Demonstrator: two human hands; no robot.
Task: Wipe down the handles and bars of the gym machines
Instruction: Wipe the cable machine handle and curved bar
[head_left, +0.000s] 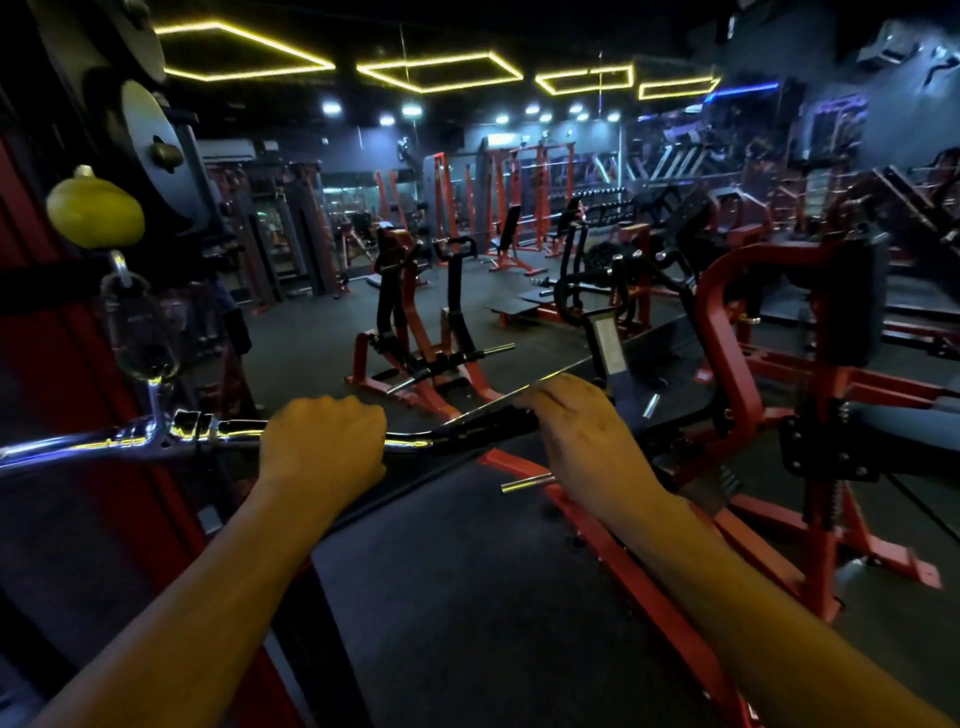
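Chrome pulldown bar hangs level from a carabiner at frame left, under a yellow stopper ball. Left hand grips the bar's chrome midsection, fingers wrapped. Right hand holds its black rubber grip, fingers curled over.

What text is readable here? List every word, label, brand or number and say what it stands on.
None can be read.
Carabiner above the chrome bar: faint engraving, too blurred.
Silver plate on the machine behind the right hand: glare only.
Back wall: bright panel, too small.
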